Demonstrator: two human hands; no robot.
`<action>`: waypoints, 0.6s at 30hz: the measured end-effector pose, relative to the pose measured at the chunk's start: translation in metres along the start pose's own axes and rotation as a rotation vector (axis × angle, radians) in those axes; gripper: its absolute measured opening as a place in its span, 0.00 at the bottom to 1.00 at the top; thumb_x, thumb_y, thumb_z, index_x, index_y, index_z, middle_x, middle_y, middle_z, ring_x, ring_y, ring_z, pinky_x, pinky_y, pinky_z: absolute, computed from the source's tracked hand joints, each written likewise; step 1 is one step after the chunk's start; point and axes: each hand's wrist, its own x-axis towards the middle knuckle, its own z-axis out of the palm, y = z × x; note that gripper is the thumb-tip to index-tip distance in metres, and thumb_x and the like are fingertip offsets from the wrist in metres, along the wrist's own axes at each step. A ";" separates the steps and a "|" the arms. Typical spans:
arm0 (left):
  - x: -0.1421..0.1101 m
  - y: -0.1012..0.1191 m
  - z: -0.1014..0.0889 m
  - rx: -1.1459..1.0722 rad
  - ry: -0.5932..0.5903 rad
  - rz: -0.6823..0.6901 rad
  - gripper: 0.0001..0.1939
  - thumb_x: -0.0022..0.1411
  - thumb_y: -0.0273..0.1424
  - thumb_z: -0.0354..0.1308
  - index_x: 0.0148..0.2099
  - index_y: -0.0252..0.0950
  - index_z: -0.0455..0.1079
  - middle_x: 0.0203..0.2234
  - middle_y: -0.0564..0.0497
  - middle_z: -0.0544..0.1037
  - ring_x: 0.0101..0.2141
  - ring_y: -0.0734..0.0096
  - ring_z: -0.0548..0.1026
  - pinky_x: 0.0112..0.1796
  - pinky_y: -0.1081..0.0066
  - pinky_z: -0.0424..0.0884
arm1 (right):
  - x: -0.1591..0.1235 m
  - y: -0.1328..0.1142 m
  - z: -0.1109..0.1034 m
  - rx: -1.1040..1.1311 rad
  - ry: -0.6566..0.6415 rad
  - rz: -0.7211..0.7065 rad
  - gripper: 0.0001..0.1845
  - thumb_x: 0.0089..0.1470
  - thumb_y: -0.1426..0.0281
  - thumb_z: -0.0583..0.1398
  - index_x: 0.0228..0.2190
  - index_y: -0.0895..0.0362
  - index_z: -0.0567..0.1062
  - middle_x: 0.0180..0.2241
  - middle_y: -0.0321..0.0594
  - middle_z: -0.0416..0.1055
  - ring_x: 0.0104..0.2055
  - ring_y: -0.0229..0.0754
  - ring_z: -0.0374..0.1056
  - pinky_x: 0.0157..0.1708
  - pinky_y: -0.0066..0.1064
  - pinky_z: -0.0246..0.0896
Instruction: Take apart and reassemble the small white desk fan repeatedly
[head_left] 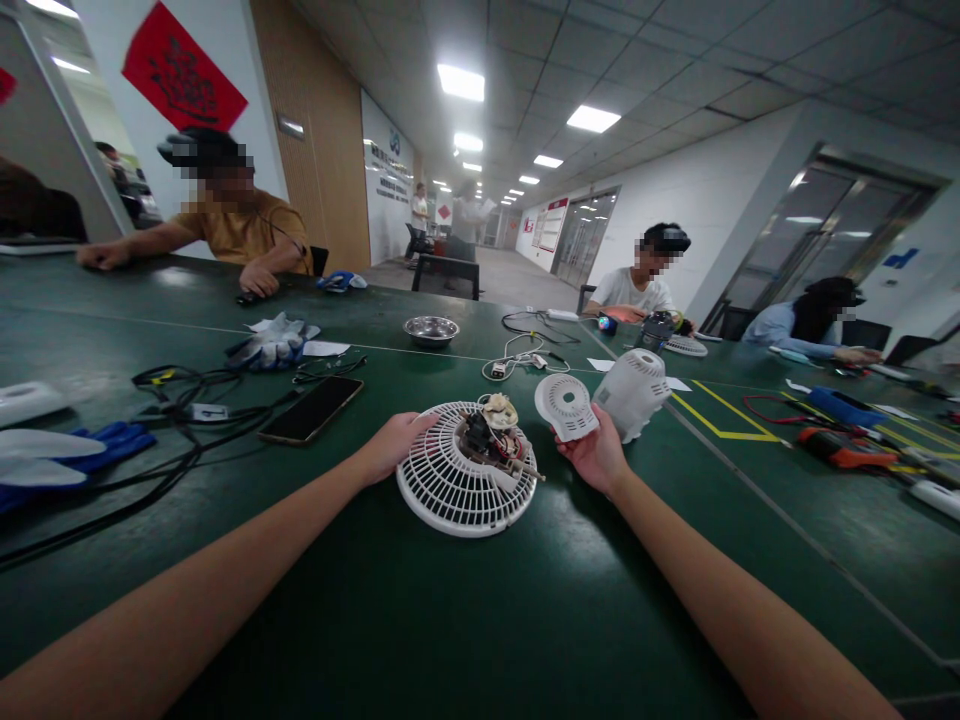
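A round white fan grille (442, 490) lies on the green table with a fan motor (491, 440) and its wiring exposed on top. My left hand (394, 445) grips the grille's left rim, thumb over the edge. In my right hand (596, 455) is a white vented motor cover (566, 405), held up just right of the grille, its slotted round face toward me. Close behind that hand stands a larger white plastic housing (634, 390) with slots in its top.
A metal bowl (431, 331) and a coiled white cable (517, 360) sit beyond the grille. Leftward lie a phone (313, 409), black cables (187, 430) and work gloves (274, 343). At right is an orange multimeter (844, 450). Other people sit around the table.
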 end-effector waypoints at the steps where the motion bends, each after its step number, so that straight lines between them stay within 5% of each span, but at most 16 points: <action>1: 0.000 0.000 0.000 0.002 -0.001 0.000 0.09 0.65 0.33 0.61 0.40 0.30 0.73 0.29 0.47 0.81 0.28 0.71 0.79 0.30 0.72 0.76 | 0.000 0.000 0.000 0.001 -0.001 0.000 0.22 0.63 0.53 0.48 0.43 0.53 0.74 0.30 0.40 0.79 0.27 0.42 0.73 0.24 0.31 0.67; 18: 0.002 -0.002 -0.004 0.003 0.003 -0.013 0.11 0.63 0.34 0.63 0.41 0.30 0.74 0.31 0.45 0.81 0.30 0.67 0.80 0.32 0.69 0.77 | 0.000 0.000 0.000 0.000 -0.011 -0.008 0.22 0.63 0.53 0.48 0.43 0.53 0.74 0.31 0.42 0.79 0.27 0.43 0.72 0.25 0.32 0.66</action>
